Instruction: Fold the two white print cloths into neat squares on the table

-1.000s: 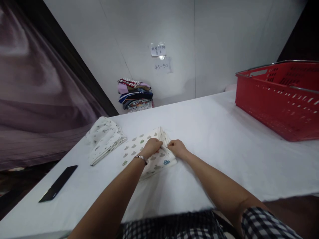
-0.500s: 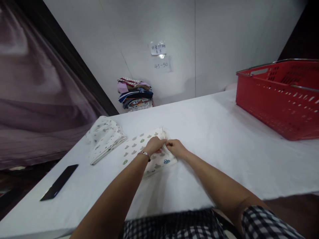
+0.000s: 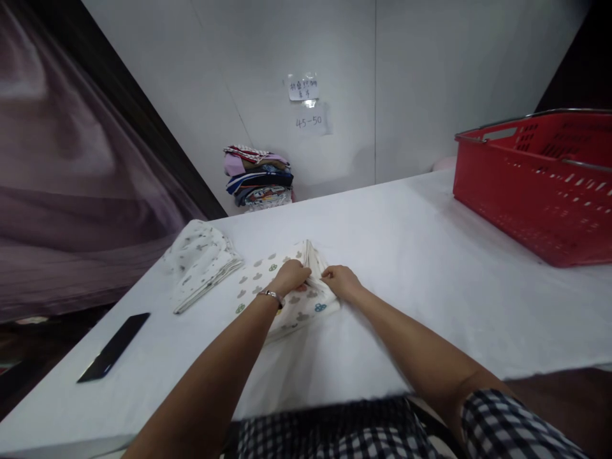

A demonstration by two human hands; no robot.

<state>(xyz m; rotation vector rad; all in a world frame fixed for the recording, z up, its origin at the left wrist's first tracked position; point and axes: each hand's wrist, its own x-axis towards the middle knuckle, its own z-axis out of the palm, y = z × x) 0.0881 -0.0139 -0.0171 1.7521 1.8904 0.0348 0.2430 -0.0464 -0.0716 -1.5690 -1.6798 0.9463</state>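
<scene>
A folded white cloth (image 3: 258, 280) printed with grey, green and blue shapes lies on the white table in front of me. My left hand (image 3: 291, 276), a bracelet at its wrist, pinches the upper layers near the cloth's right edge. Fingers closed, my right hand (image 3: 340, 280) grips the layers at that same right edge. Between the two hands the folded layers stand slightly parted. Part of the cloth is hidden under my left hand and forearm. To its left rests another folded white cloth (image 3: 201, 261) with a small dark print.
A red plastic basket (image 3: 526, 204) with metal handles stands at the right. A black flat object (image 3: 115, 347) lies near the table's left edge. Beyond the table's far edge is a stack of folded clothes (image 3: 261, 178), below paper signs (image 3: 308, 118) on the wall. A mauve curtain (image 3: 86, 159) hangs at left.
My left hand has shifted slightly left, away from my right hand. The layers at the cloth's right edge have been drawn apart, and the gap between them is wider.
</scene>
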